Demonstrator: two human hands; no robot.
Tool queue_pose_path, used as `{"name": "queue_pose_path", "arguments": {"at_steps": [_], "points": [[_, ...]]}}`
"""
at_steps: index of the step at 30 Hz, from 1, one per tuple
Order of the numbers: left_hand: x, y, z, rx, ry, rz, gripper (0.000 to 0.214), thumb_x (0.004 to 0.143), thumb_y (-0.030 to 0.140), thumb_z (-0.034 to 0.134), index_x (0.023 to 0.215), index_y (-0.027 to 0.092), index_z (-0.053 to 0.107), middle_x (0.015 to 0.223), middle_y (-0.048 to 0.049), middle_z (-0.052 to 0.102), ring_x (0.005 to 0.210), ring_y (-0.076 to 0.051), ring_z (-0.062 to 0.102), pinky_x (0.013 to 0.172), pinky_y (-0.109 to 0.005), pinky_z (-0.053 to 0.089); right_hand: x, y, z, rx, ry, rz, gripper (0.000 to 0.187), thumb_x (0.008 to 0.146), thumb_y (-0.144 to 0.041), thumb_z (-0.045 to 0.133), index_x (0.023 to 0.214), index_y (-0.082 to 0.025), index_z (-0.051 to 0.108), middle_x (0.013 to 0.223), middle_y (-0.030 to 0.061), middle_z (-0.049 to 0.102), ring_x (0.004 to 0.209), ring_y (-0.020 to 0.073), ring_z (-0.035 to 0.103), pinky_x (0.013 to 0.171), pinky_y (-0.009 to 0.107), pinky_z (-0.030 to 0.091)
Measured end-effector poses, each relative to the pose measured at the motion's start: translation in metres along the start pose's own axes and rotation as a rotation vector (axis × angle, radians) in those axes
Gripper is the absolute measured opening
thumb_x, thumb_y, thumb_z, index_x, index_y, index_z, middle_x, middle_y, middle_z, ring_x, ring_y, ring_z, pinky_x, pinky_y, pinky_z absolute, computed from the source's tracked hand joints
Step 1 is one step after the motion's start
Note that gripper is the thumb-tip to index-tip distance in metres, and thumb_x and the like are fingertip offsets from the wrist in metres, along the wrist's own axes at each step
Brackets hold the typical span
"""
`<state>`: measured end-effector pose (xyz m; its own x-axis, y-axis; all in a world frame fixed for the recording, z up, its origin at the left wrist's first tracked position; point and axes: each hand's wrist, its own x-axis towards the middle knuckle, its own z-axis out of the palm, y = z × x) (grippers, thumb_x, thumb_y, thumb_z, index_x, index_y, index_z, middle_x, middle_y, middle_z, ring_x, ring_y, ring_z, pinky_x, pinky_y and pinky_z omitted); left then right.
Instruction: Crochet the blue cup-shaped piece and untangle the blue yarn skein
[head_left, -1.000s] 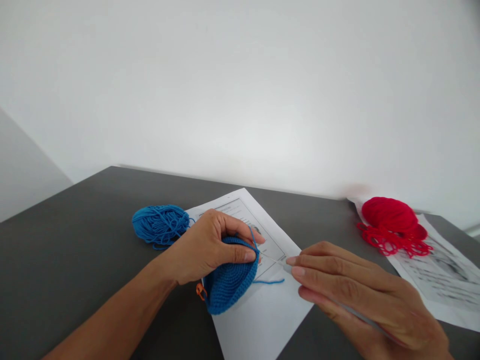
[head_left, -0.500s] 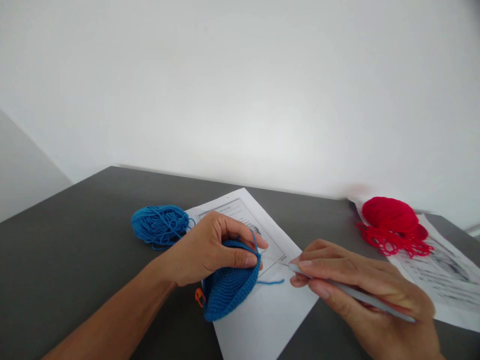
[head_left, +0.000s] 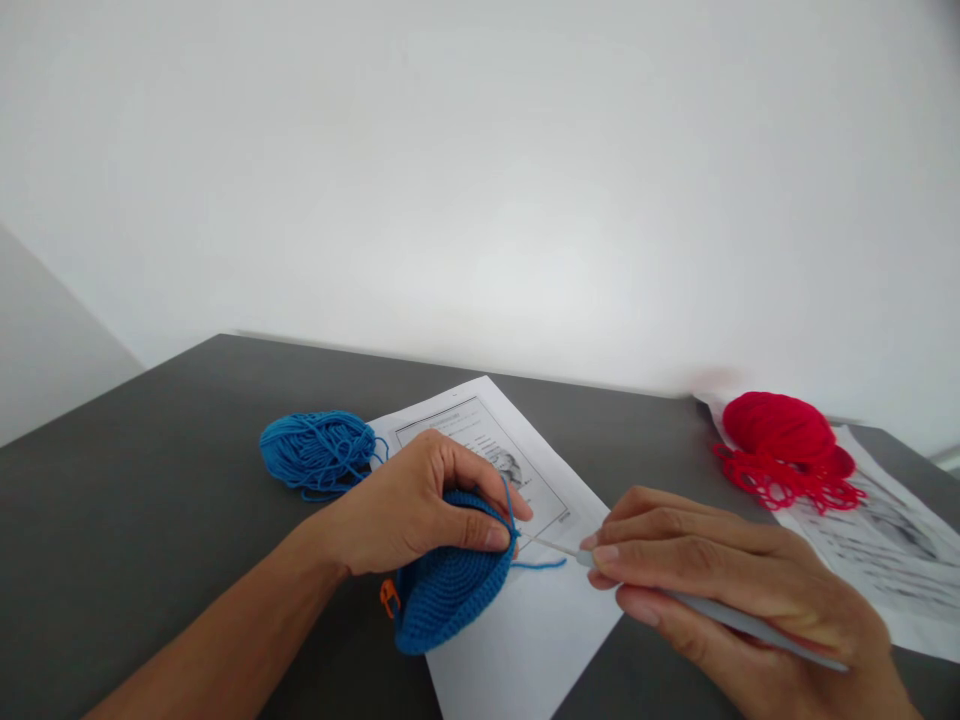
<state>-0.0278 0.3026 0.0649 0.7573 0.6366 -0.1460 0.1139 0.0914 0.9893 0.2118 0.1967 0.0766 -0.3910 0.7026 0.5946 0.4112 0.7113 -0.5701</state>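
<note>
Right now, the left hand (head_left: 420, 508) pinches a blue crochet piece (head_left: 459, 600) between the thumb and the fingers. The blue piece is held over the middle of the gray table (head_left: 187, 430), in front of a white printed sheet (head_left: 525, 650). An orange clip (head_left: 389, 598) hangs on its left side. A bit of blue yarn (head_left: 540, 566) sticks out to the right.

The right hand (head_left: 739, 560) holds a gray hook (head_left: 750, 626) like a pencil, with the thumb and fingers pressed around it. The hook's thin end points at the edge of the blue piece, near the left thumb. Its tip is too small to see well.

A blue yarn ball (head_left: 319, 450) lies on the table beyond the left wrist. Far to the right, a red yarn ball (head_left: 776, 430) sits partly on another printed paper (head_left: 877, 590), with loose loops in front.
</note>
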Motion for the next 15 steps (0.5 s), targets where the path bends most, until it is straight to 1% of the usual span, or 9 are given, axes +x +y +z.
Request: {"name": "queue_pose_path", "arguments": {"at_steps": [3, 5, 8, 10, 12, 15], "points": [[-0.001, 0.001, 0.001, -0.015, -0.018, 0.001, 0.012, 0.072, 0.012, 0.085, 0.081, 0.018, 0.086, 0.083, -0.0024, 0.082, 0.081, -0.015, 0.071, 0.075, -0.021, 0.053, -0.003, 0.002, 0.003, 0.124, 0.049, 0.073, 0.033, 0.09, -0.006, 0.071, 0.116, -0.026, 0.078, 0.081, 0.0035, 0.078, 0.077, 0.0177, 0.075, 0.067, 0.026, 0.062], [-0.002, 0.002, 0.001, -0.033, -0.018, 0.001, 0.013, 0.071, 0.012, 0.085, 0.082, 0.018, 0.086, 0.08, -0.0032, 0.081, 0.078, -0.015, 0.07, 0.074, -0.022, 0.054, -0.007, 0.005, 0.006, 0.223, 0.099, 0.145, 0.029, 0.091, -0.01, 0.073, 0.113, -0.028, 0.08, 0.077, 0.0034, 0.078, 0.073, 0.0183, 0.074, 0.065, 0.028, 0.061], [-0.003, 0.002, 0.003, -0.059, 0.001, 0.017, 0.011, 0.071, 0.013, 0.086, 0.081, 0.017, 0.086, 0.079, -0.0049, 0.081, 0.075, -0.016, 0.07, 0.07, -0.023, 0.053, -0.013, 0.011, 0.013, 0.453, 0.207, 0.331, 0.016, 0.093, -0.023, 0.075, 0.105, -0.029, 0.083, 0.072, 0.0042, 0.078, 0.066, 0.0186, 0.074, 0.061, 0.029, 0.062], [-0.002, 0.002, 0.004, -0.094, 0.022, 0.027, 0.012, 0.071, 0.016, 0.087, 0.082, 0.016, 0.086, 0.079, -0.006, 0.081, 0.073, -0.016, 0.07, 0.069, -0.023, 0.053, -0.014, 0.014, 0.018, 0.665, 0.299, 0.482, 0.01, 0.091, -0.03, 0.078, 0.096, -0.025, 0.084, 0.071, 0.006, 0.078, 0.06, 0.0181, 0.074, 0.056, 0.027, 0.062], [-0.001, 0.0, 0.007, -0.14, 0.048, 0.041, 0.013, 0.071, 0.019, 0.089, 0.083, 0.016, 0.086, 0.077, -0.0066, 0.08, 0.071, -0.017, 0.07, 0.068, -0.024, 0.054, -0.011, 0.016, 0.024, 0.87, 0.377, 0.613, 0.015, 0.086, -0.034, 0.082, 0.087, -0.019, 0.083, 0.068, 0.0072, 0.077, 0.054, 0.0164, 0.072, 0.049, 0.024, 0.06], [0.001, -0.004, 0.013, -0.18, 0.111, 0.098, 0.013, 0.07, 0.02, 0.09, 0.083, 0.016, 0.086, 0.076, -0.0059, 0.08, 0.073, -0.016, 0.07, 0.068, -0.022, 0.054, -0.004, 0.015, 0.032, 1.089, 0.463, 0.748, 0.021, 0.081, -0.034, 0.086, 0.078, -0.014, 0.08, 0.064, 0.0067, 0.075, 0.049, 0.0121, 0.068, 0.042, 0.016, 0.056]]}}
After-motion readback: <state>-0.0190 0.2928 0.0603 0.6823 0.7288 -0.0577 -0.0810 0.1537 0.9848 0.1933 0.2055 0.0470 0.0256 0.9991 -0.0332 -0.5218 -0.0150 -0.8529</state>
